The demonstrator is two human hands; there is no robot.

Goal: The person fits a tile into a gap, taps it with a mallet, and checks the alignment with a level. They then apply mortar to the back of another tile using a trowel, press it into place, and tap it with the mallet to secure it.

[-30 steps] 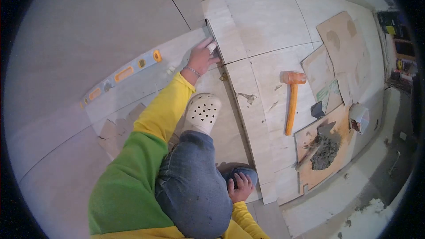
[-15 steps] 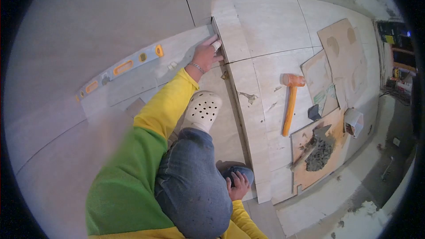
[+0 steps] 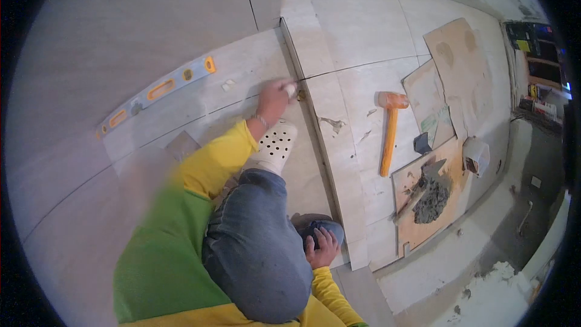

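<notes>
Left hand (image 3: 273, 98): reached forward on a yellow sleeve and blurred. Fingers drawn together, pinching a small white piece (image 3: 290, 89) at the tips. The piece sits right at the raised tile edge (image 3: 289, 45), where the cross joint between the lower tiles meets it. Cannot tell if it touches the tile.

Right hand (image 3: 324, 247): low in view, fingers loosely spread. It lies on a blue-grey rounded shape (image 3: 321, 228), shoe or knee, cannot tell which, just beside the end of the tile edge.

Just below the left wrist: white perforated clog (image 3: 275, 142), sole down on the lower tiles, with a jeans leg (image 3: 254, 242) running back from it.

Left of the hand: a second white bit (image 3: 228, 85) lies loose on the tile. Further left, a grey spirit level (image 3: 157, 91) with orange fittings lies flat on a slant.

Right of the edge, on the upper tiles: an orange rubber mallet (image 3: 387, 130), head away from the person, well apart from both hands.

Beyond the mallet: a brown board (image 3: 417, 230) carries a heap of grey mortar (image 3: 433, 197) with a trowel (image 3: 417, 189) lying in it. A white box (image 3: 475, 156) stands at the board's far corner. Cardboard sheets (image 3: 451, 54) lie spread further up
</notes>
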